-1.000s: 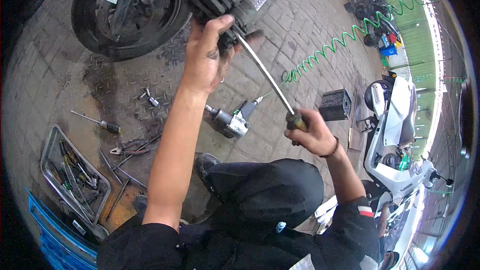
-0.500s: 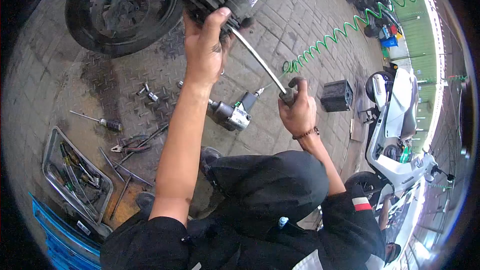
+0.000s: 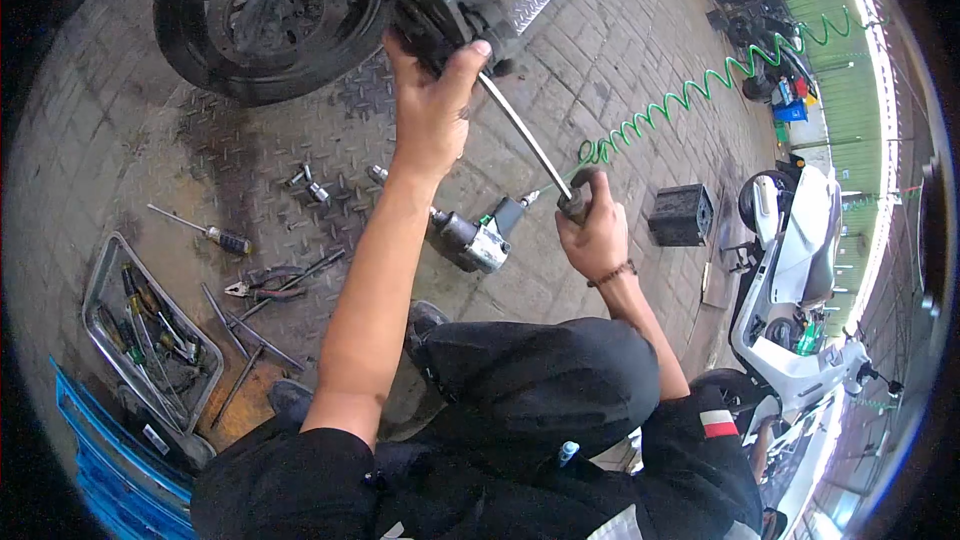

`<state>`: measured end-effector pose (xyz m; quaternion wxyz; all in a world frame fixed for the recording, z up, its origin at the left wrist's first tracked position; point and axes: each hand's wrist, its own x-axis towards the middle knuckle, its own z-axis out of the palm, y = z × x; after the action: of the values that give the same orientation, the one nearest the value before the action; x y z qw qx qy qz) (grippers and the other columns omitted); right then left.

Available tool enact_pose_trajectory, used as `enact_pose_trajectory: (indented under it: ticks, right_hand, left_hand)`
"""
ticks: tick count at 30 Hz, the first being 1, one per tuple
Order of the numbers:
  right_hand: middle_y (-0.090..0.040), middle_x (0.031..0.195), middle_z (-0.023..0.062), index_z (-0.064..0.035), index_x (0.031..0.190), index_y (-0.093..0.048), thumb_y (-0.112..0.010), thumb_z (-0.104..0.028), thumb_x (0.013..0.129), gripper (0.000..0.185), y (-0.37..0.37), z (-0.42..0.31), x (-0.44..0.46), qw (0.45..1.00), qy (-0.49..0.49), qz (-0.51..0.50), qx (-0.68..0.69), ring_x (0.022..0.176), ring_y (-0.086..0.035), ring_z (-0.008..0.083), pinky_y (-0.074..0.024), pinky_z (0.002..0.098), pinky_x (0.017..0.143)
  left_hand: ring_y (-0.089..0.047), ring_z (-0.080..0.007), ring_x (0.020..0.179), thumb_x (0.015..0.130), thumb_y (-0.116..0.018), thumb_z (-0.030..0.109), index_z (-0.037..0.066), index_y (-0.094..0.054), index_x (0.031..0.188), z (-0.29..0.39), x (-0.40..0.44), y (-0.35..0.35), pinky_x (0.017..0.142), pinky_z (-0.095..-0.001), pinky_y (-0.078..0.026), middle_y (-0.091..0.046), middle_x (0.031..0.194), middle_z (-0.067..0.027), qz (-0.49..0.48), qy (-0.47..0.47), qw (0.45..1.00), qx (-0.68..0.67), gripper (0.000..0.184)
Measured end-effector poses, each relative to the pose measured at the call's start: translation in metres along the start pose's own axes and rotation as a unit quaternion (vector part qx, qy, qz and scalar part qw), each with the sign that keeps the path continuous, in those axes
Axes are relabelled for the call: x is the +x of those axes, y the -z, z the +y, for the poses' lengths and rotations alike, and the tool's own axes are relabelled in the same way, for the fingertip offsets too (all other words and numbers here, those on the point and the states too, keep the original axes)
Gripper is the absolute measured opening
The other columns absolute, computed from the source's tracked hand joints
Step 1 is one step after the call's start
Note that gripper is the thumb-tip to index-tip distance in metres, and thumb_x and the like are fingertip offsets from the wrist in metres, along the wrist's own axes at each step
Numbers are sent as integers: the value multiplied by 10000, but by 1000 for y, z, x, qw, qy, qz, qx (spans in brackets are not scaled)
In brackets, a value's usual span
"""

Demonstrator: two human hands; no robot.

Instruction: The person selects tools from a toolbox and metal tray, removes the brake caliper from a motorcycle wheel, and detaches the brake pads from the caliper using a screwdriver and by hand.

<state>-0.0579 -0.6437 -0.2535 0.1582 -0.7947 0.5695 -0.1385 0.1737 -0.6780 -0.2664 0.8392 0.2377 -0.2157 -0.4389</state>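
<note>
My left hand (image 3: 432,105) is wrapped round the underside of a dark, greasy mechanical part (image 3: 450,0) beside the motorcycle wheel (image 3: 270,30). Its thumb lies near the upper end of a long metal shaft. My right hand (image 3: 597,230) grips the handle of this screwdriver (image 3: 528,137), whose shaft slants up to the dark part. The tip is hidden at the part, near my left thumb. An impact wrench (image 3: 470,242) lies on the floor between my forearms.
A tool tray (image 3: 97,285), a screwdriver (image 3: 205,230), pliers (image 3: 265,285) and rods lie at the left. A coiled green hose (image 3: 690,95), a black box (image 3: 680,215) and a white scooter (image 3: 800,240) are at the right. Part of another person shows at the lower right.
My right hand has moved up and left from a second ago, its grip on the handle turned. The left hand stays on the dark part. The whole view has shifted slightly.
</note>
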Motion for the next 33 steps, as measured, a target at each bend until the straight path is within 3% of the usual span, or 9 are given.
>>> enact_pose_trajectory:
  ticks: [3,8,11,12,14,16,21,31,33]
  right_hand:
    - [-585,610,139,-63,1044,-472,-662,-42,716,379,-10,-3,4,993,-34,90,-69,578,-598,361,-432,408,532]
    - [-571,635,142,-31,1012,-498,-679,-43,721,344,4,-4,-1,999,8,29,12,535,-571,268,-434,378,532]
    - [-539,645,38,-14,1031,-501,-701,-33,737,356,0,-5,-5,993,-18,-22,111,514,-510,102,-411,288,475]
    - [-539,645,38,-14,1031,-501,-701,-33,737,356,-3,-4,-5,993,-17,-26,111,514,-510,102,-411,288,475]
    - [-646,699,151,-29,1036,-496,-694,-61,738,359,-6,-2,-5,984,-82,-51,150,632,-643,243,-474,345,599]
    - [-660,730,142,-24,1034,-503,-696,-56,735,357,-8,-1,-3,981,-99,-61,156,656,-640,210,-479,333,615]
    - [-660,722,140,-12,1034,-506,-690,-47,733,354,-17,7,1,980,-73,-76,169,675,-650,192,-486,325,616]
    - [-596,654,98,-2,1066,-516,-704,-39,704,409,-15,11,5,974,-44,-86,205,618,-595,143,-460,306,578]
    - [-505,678,2,2,1024,-496,-700,-12,748,344,-7,8,5,967,-42,-130,217,501,-508,73,-385,238,415]
  left_hand:
    - [-523,-88,915,835,-686,105,107,-341,1210,6,-3,-5,802,-236,-433,-523,1052,-5,-13,-10,1000,20,510]
    - [-549,-115,971,839,-699,105,94,-361,1218,15,-2,-7,826,-279,-451,-553,1096,-32,-54,-22,998,17,508]
    - [-584,-207,1072,932,-572,395,69,-344,1358,8,5,15,877,-386,-508,-566,1210,-78,-173,98,958,-205,582]
    - [-584,-207,1072,932,-572,395,69,-344,1358,8,9,18,877,-386,-508,-566,1210,-78,-170,96,959,-205,582]
    - [-519,-272,1195,935,-467,528,64,-344,1416,10,14,18,985,-471,-444,-482,1375,-104,-159,119,938,-286,679]
    - [-519,-265,1205,947,-477,487,68,-378,1397,12,28,14,1024,-442,-428,-508,1350,-103,-205,148,902,-350,623]
    - [-578,-154,1102,906,-589,428,75,-504,1279,-5,37,14,1017,-338,-446,-600,1208,-53,-170,132,958,-191,520]
    - [-629,-199,1049,832,-702,394,55,-555,1203,-9,60,17,926,-362,-522,-651,1120,-79,-228,193,921,-250,524]
    - [-652,-187,985,832,-696,399,47,-564,1171,3,51,2,861,-333,-550,-662,1069,-80,-259,203,895,-301,506]
